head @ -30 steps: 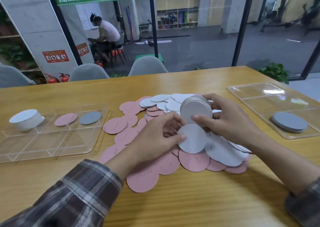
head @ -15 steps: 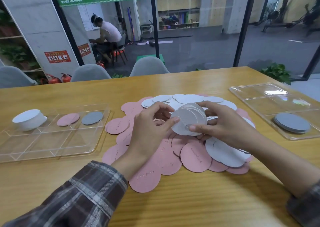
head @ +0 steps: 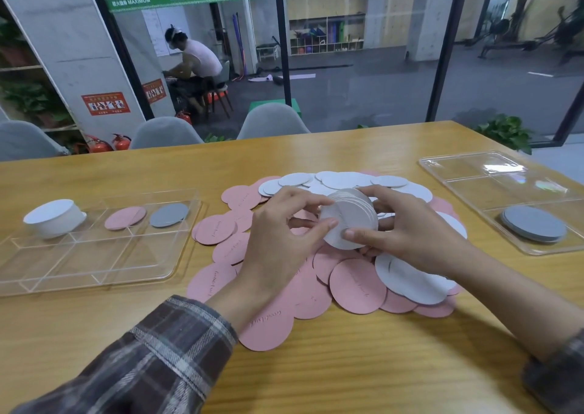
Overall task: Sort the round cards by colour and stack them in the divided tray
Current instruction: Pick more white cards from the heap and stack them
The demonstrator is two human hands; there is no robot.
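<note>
1. While both hands work above the middle of the surface, the left hand and the right hand grip one handful of white cards. Fingers and thumbs curl round its rim from either side, and the bundle is tilted up, clear of the heap.
2. Beneath them the heap spreads wide: pink cards lie near and to the left, and loose white cards lie along the far edge and under the right wrist.
3. Over on the left, the divided tray carries a tall white stack in its far-left compartment, with a pink card next to it and a grey card beside that.
4. Off to the right, a second clear tray holds a grey stack in its near compartment.
</note>
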